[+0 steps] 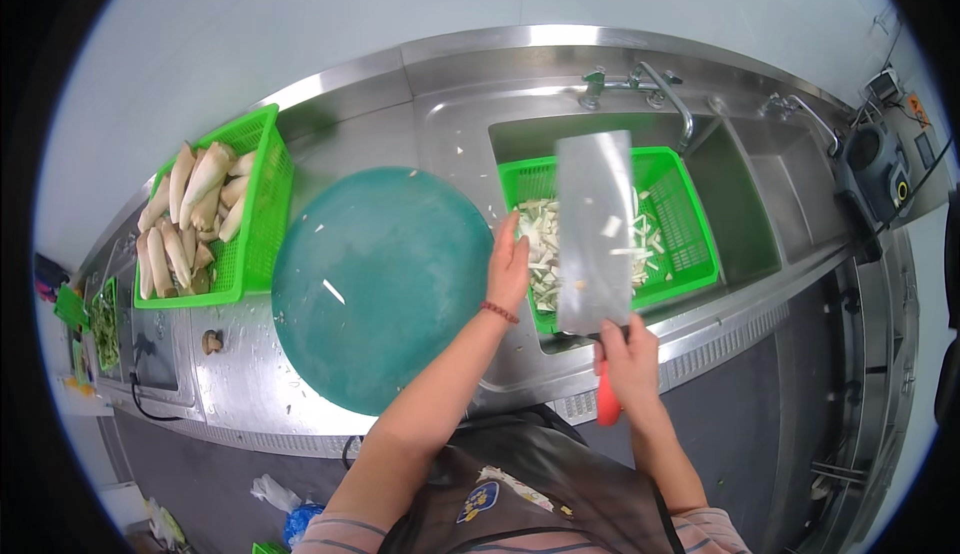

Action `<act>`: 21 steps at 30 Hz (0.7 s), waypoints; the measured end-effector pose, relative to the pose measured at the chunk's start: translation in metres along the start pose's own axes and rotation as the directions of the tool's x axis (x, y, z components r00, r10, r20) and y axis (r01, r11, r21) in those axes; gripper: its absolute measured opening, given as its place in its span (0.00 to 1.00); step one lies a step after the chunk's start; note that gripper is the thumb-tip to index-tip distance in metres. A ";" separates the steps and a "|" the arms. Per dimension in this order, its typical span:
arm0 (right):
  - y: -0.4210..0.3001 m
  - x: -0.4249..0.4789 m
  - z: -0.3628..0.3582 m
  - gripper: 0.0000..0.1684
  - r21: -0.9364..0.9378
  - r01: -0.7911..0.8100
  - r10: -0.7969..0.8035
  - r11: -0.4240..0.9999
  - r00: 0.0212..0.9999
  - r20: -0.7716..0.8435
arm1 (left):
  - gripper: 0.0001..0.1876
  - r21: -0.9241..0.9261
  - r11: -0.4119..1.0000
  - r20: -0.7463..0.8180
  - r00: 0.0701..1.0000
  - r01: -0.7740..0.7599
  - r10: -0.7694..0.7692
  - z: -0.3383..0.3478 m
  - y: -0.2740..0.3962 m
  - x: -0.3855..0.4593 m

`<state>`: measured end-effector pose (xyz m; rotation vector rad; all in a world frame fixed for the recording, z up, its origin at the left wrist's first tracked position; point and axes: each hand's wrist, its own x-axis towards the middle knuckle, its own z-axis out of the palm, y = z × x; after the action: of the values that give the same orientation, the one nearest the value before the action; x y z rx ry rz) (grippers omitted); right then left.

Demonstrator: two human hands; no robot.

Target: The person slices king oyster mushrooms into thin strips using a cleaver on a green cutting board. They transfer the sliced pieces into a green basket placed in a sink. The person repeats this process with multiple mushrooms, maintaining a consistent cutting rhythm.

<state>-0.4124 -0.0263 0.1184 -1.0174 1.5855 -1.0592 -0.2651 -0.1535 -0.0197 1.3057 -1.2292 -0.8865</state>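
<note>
My right hand grips the red handle of a broad cleaver, its blade raised over a green plastic basket in the sink. Small pale pieces cling to the blade. Inside the basket lie many cut mushroom strips, partly hidden by the blade. My left hand is at the basket's left side, fingers apart, holding nothing. Left of it is a round teal cutting board with a white sliver and a few crumbs. A second green basket holds whole king oyster mushrooms.
A chrome faucet arches over the sink's back edge. One mushroom piece lies on the steel counter. Another sink basin is to the right, near a grey device. Greens in a basket stand at far left.
</note>
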 end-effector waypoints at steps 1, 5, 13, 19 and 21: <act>0.002 0.000 -0.007 0.08 0.000 0.013 -0.013 1.000 1.000 -0.023 | 0.19 -0.148 0.988 0.007 0.999 0.036 -0.036 0.006 0.006 0.005; 0.009 0.001 -0.034 0.08 -0.004 -0.002 0.002 1.000 0.993 -0.115 | 0.18 -0.001 0.994 0.056 0.992 -0.109 0.109 -0.038 0.011 0.021; 0.032 -0.005 -0.056 0.08 0.001 -0.106 0.105 0.994 0.976 -0.190 | 0.16 0.815 0.579 -0.237 0.920 0.014 0.311 -0.309 -0.081 0.064; 0.031 0.005 -0.050 0.08 -0.033 -0.146 0.141 0.989 0.982 -0.124 | 0.28 0.739 0.518 -0.332 0.902 0.431 -0.278 -0.420 -0.109 0.095; 0.023 0.010 -0.046 0.08 -0.064 -0.108 0.102 0.992 0.991 -0.088 | 0.31 0.779 0.487 -0.259 0.910 0.395 -0.322 -0.429 -0.109 0.108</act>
<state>-0.4621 -0.0214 0.1025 -0.9341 1.7346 -0.9930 0.1887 -0.1820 -0.0513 2.4209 -1.3821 -0.4972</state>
